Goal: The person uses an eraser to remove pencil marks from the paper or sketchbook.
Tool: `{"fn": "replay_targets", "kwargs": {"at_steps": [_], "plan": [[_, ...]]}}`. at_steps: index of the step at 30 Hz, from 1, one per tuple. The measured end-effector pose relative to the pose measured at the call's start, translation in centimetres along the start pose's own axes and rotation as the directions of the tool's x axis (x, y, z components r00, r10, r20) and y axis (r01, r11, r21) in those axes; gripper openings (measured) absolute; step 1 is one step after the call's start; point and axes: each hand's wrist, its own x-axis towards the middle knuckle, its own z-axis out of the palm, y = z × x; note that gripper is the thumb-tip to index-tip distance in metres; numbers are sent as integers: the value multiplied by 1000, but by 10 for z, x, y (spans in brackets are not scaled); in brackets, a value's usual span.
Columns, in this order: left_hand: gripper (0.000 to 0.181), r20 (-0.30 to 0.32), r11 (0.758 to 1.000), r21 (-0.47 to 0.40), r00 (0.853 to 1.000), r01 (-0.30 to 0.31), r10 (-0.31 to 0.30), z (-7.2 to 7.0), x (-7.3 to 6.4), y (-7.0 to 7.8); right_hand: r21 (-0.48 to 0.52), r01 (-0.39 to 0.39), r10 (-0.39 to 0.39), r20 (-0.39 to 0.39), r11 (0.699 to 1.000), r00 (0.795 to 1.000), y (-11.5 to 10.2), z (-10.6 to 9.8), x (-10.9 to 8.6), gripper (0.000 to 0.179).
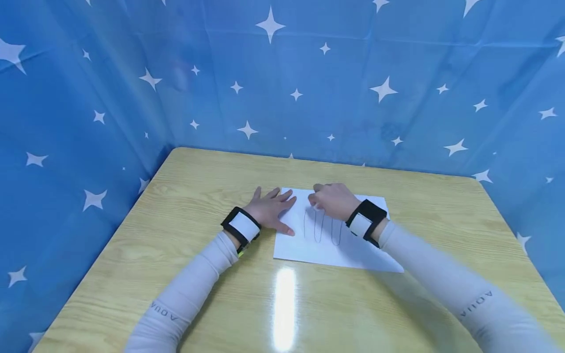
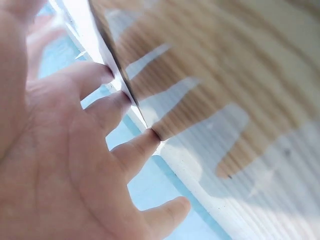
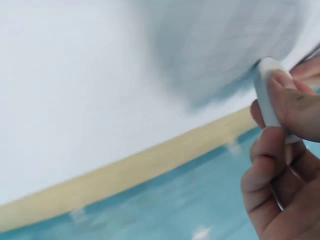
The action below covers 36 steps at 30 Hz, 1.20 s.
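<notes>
A white sheet of paper lies on the table, with several long, thin pencil-like lines drawn on its upper half. My left hand rests with spread fingers across the sheet's left edge; its palm and fingertips show in the left wrist view. Over the upper middle of the paper, my right hand pinches a small white eraser between thumb and fingers, beside the drawn lines. In the head view the right hand hides the eraser and the upper ends of some lines. One end of the eraser looks darkened.
The wooden table extends around the sheet and shows a bright light reflection in front of it. A blue curtain with white stars hangs behind and to both sides. Each wrist wears a black-and-white band.
</notes>
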Motion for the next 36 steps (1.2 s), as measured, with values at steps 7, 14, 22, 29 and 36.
{"fn": "replay_targets", "kwargs": {"at_steps": [7,14,22,29,36], "plan": [[103,9,999,35,1000,3,-3,-9,1,-5,33,-162,160,55,986,986,34,-3,-43,12],[102,22,1000,-2,1000,-19,19,5,3,0,113,-59,60,-13,992,998,-4,5,4,14],[104,-14,1000,-28,1000,6,-6,7,-5,7,-23,-54,54,-5,998,999,-1,5,-18,14],[103,-9,1000,0,1000,-9,9,1,-1,9,53,-106,107,-9,993,994,7,-2,-31,12],[99,4,999,-21,999,-35,35,5,9,11,-4,-3,2,-33,1000,999,-15,6,6,19]]}}
